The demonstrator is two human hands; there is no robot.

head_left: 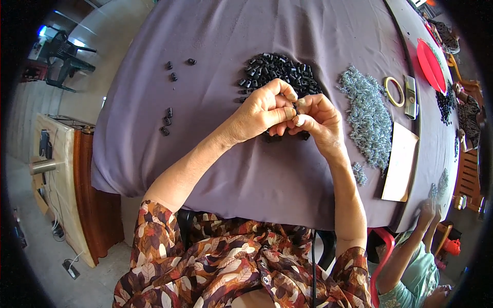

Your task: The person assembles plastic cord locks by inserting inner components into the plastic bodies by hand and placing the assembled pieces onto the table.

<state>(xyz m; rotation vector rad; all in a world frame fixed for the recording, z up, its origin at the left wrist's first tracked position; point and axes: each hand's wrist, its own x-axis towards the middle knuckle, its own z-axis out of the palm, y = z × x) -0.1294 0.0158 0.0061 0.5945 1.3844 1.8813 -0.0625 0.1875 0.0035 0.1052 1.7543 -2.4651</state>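
Observation:
My left hand [272,110] and my right hand [321,123] meet over the purple-grey cloth [231,179], thumbs and forefingers pinched close together. Whatever sits between the fingertips is tiny and mostly hidden; a dark spot shows there. Just beyond my hands lies a heap of small black plastic pieces [282,72], a few of which show below my fingers too. To the right spreads a pile of small clear bluish pieces [367,113], with a little clump [359,173] nearer me. Several black pieces lie apart on the left, one group at the far side [173,77] and another closer [167,121].
Right of the clear pile are a tape roll [386,88], a flat transparent box [410,100] and a cardboard sheet [400,161]. Farther right stands a red basin [430,66]. Another person's hands [427,210] work at the table's right side. A wooden cabinet [87,190] stands left.

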